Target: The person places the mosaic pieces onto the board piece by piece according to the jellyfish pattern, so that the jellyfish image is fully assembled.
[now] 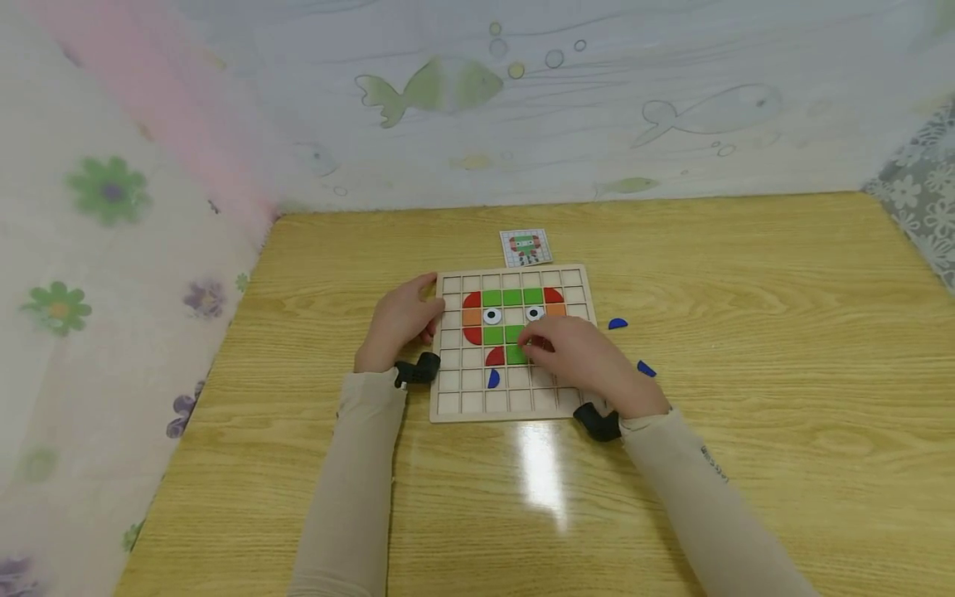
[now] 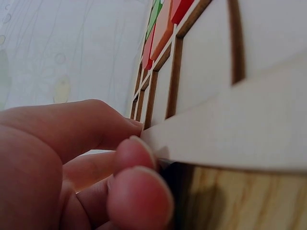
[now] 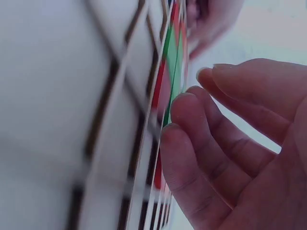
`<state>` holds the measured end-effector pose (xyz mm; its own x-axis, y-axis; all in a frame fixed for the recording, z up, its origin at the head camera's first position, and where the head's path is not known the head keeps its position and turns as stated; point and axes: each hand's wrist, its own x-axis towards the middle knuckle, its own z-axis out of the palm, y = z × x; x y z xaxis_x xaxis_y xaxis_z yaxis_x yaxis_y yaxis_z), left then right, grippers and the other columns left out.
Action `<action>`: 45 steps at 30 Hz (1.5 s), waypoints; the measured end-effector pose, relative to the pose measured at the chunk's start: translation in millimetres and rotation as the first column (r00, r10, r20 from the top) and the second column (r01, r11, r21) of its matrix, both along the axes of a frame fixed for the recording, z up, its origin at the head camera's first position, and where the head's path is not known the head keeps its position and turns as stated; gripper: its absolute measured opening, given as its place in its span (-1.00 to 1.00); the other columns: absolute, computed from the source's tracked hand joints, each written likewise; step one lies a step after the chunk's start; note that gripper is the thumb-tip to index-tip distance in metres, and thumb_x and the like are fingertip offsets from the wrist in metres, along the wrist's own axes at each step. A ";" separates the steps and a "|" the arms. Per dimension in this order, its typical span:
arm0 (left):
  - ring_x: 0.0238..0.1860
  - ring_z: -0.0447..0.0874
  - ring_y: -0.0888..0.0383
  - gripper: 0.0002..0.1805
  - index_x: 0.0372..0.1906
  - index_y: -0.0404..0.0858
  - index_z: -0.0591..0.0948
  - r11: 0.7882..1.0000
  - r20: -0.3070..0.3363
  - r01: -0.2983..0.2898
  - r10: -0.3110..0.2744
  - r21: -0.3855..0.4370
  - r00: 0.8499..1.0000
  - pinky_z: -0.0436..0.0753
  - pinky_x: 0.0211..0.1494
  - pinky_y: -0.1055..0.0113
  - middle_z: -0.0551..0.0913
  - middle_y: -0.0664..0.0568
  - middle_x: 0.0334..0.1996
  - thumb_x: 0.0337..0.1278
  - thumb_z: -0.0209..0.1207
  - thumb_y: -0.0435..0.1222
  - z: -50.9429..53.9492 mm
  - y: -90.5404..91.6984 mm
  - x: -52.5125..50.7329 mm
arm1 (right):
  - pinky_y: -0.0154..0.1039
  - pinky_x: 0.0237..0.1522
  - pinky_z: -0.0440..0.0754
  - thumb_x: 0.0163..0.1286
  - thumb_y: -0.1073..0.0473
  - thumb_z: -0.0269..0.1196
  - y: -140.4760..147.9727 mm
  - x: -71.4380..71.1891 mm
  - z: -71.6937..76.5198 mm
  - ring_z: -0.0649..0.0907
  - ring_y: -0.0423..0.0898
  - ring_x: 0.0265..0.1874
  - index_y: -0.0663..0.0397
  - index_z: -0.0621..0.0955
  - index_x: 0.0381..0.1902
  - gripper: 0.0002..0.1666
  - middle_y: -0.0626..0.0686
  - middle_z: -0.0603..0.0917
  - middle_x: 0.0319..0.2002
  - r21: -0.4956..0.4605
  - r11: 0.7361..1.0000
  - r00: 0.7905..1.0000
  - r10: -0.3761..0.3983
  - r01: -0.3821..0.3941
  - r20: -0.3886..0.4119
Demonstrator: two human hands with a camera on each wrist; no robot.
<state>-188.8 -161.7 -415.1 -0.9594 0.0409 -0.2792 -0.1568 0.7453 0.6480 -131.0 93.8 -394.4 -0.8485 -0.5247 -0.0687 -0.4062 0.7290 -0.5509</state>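
Note:
A pale wooden grid board (image 1: pixel 448 404) lies on the table with flat coloured pieces in its squares. The left hand (image 1: pixel 403 319) grips its left edge; in the left wrist view, a finger and fingertips (image 2: pixel 139 196) meet the rim. Over the board's middle, the right hand (image 1: pixel 578 352) has its fingertips beside a green square (image 1: pixel 515 355); whether they touch it is unclear. No piece shows between its loosely bent fingers (image 3: pixel 187 158). A red quarter-round (image 1: pixel 496 356) lies left of that square, with a blue half-round (image 1: pixel 493 379) below. Two eye discs (image 1: pixel 492 315) sit higher up.
A small picture card (image 1: pixel 525 247) lies just behind the board, showing a coloured figure on a grid. Right of the board are two loose blue half-rounds (image 1: pixel 618 323), one nearer the right wrist. A painted wall (image 1: pixel 448 166) borders the table's far edge.

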 end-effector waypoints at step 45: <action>-0.73 0.53 0.07 -0.36 0.33 0.03 0.18 0.999 0.019 0.006 -0.007 0.032 1.000 0.50 -0.64 0.29 0.54 -0.05 -0.74 0.05 -0.04 -0.20 5.7 1.1 2.9 | -0.18 -0.34 0.35 0.27 0.21 0.07 86.5 -24.5 -4.8 0.42 -0.04 -0.43 0.08 0.54 -0.08 -0.73 0.04 0.49 -0.40 0.076 0.979 0.978 -0.195 0.190 0.070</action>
<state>-185.9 -160.6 -409.3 -0.9535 0.0564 -0.2961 -0.1646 0.7254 0.6683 -155.5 180.2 -399.2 -0.9240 -0.3437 -0.1678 -0.2128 0.8265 -0.5211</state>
